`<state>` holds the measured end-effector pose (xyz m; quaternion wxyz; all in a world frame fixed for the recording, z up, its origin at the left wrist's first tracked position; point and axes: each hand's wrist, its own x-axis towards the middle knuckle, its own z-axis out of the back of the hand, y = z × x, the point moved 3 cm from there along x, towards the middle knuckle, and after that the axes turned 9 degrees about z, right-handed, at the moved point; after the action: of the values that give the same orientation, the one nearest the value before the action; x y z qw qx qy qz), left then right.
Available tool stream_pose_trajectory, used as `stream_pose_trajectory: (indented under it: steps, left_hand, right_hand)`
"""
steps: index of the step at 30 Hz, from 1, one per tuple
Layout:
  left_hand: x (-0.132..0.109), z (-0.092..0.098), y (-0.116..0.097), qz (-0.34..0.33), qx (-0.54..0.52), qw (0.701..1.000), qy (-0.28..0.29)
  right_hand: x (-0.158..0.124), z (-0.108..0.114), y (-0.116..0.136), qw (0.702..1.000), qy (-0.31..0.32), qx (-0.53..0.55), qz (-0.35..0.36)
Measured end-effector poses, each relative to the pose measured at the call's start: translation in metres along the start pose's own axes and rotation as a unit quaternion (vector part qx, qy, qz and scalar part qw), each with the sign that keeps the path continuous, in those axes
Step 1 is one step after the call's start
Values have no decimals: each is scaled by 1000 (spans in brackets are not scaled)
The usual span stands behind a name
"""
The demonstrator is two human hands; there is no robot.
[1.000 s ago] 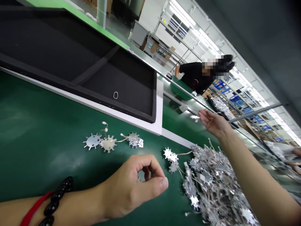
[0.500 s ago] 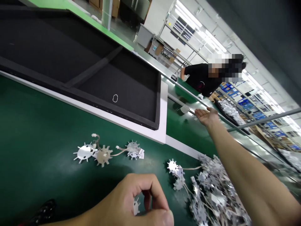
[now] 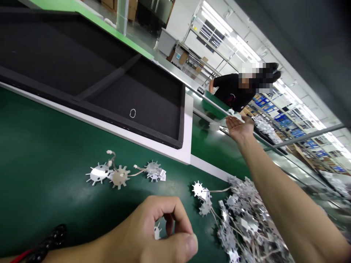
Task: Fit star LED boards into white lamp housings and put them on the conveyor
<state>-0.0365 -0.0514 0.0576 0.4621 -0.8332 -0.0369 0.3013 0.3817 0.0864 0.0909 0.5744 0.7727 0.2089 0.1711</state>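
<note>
My left hand (image 3: 167, 230) is at the bottom middle, low over the green work surface. Its fingers curl round to the thumb in a closed loop; what they pinch, if anything, is hidden. Through the loop shows part of a toothed silvery disc (image 3: 157, 231). My right hand (image 3: 240, 128) reaches out to the upper right, palm up, fingers stretched. Left of its fingertips is a blurred whitish piece (image 3: 214, 126), apart from the hand. Wired toothed discs (image 3: 120, 176) and another disc with a white label (image 3: 153, 171) lie on the green surface.
A big pile of wired silvery discs (image 3: 246, 219) covers the lower right. A black-framed tray (image 3: 153, 135) with a small pale loop (image 3: 132, 113) inside rests on a white board (image 3: 188, 151). Across the glossy strip a person in black (image 3: 230, 89) stands near shelving.
My right hand has shifted slightly up, its palm turned more upward. The whitish piece near its fingertips looks more blurred. My left hand keeps its curl.
</note>
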Motion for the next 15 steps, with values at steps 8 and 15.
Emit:
stream_pose_trajectory:
  steps: [8,15]
  left_hand:
    - [9,12,-1,-201,83,973,-80]
    - [11,40,-17,-344,124,902,-230]
  right_hand:
    - [-85,-2,56,997,72,-1,23]
    - [-187,9,74,992,128,-15,13]
